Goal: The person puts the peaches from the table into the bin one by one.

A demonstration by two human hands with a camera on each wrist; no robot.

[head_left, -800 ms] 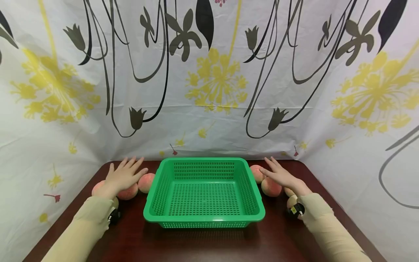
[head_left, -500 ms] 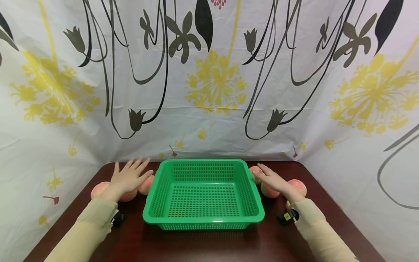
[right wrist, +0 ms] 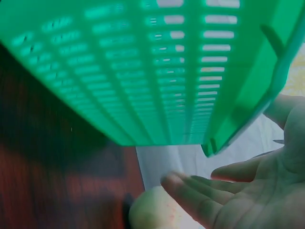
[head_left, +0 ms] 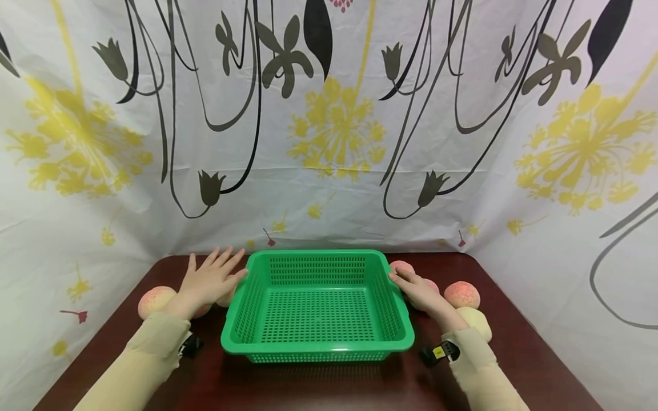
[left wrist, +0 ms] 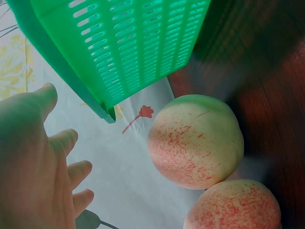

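A green plastic basket [head_left: 319, 314] with slotted walls stands at the middle of the dark table, nothing in it. My left hand [head_left: 208, 284], fingers spread, is at its left rim; in the left wrist view that hand [left wrist: 35, 157] hangs beside the rim, with the thumb near the basket wall [left wrist: 138, 43]. At the right rim is my right hand [head_left: 418, 291], fingers extended; in the right wrist view its thumb is near the basket rim [right wrist: 281, 71] and the hand [right wrist: 257, 181] holds nothing. Whether either hand touches the rim, I cannot tell.
Peaches lie on both sides: one at left [head_left: 156, 301], others partly under the left hand, and at right a pink one [head_left: 462, 295], a pale one [head_left: 475, 322] and one behind the right hand [head_left: 401, 266]. A patterned white cloth [head_left: 329, 211] rises behind the table.
Both hands have moved inward to the basket's sides, the left one rightward and the right one leftward. More of the right-hand peaches shows.
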